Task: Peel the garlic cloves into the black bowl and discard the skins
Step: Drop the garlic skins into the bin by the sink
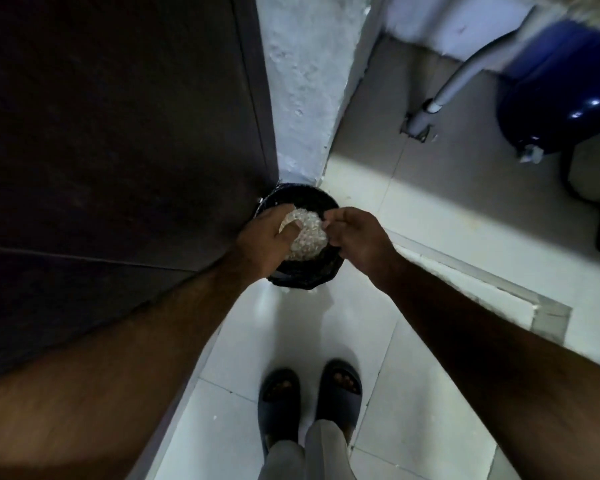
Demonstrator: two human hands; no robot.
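A round black bin [317, 195] with a dark liner stands on the floor in the corner between a door and a wall. Over its opening I hold a pale, crumpled bundle of garlic skins [308, 233]. My left hand [262, 242] grips the bundle from the left, thumb across its top. On the right side, my right hand [357, 237] pinches the bundle's edge with curled fingers. The hands and the bundle hide the inside of the bin. No garlic cloves or black bowl show in the head view.
A dark door [118, 133] fills the left side, a rough white wall corner [302, 81] rises behind the bin. A blue tank [561, 88] and a grey pipe [465, 74] stand at the upper right. A metal-framed floor hatch [482, 292] lies right. My slippered feet [309, 396] stand on pale tiles.
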